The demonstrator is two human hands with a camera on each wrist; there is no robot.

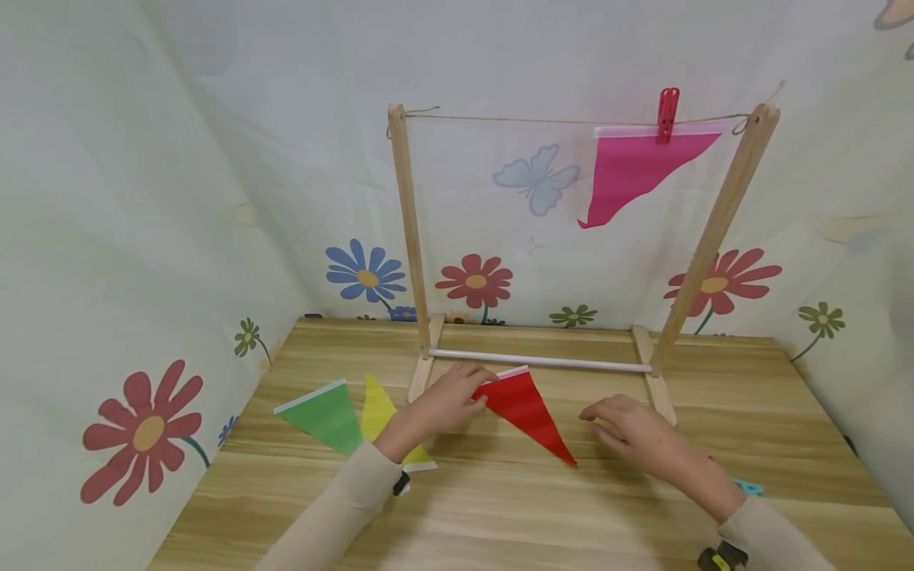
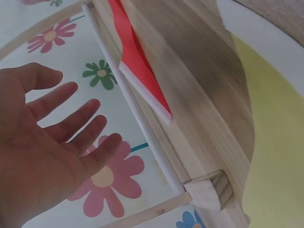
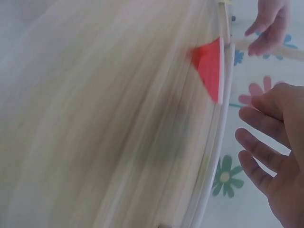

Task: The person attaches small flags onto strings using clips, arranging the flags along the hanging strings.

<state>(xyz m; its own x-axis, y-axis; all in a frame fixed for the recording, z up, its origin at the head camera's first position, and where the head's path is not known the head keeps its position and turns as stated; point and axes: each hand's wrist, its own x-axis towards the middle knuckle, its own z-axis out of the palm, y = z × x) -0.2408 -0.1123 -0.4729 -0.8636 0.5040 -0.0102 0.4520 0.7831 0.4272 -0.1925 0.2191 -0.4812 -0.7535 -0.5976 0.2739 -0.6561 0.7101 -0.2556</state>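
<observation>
A red triangular flag [image 1: 524, 408] with a white top strip lies on the wooden table. My left hand [image 1: 453, 396] hovers over its left corner in the head view; the left wrist view shows that hand's fingers [image 2: 71, 126] spread and relaxed, holding nothing. To the right of the flag is my right hand [image 1: 631, 432], its fingers [image 3: 259, 142] loosely bent and apart from anything. Left of the left hand lie a green flag [image 1: 327, 416] and a yellow flag [image 1: 377, 408], the yellow one partly covered by the left forearm.
Behind the hands stands a wooden frame [image 1: 410, 230] with a string [image 1: 500, 119] across its top. From the string hangs a pink flag [image 1: 635, 170], held by a red clothespin [image 1: 667, 115]. A white rod [image 1: 535, 360] joins the feet. A teal clothespin [image 1: 748, 487] lies partly behind the right forearm.
</observation>
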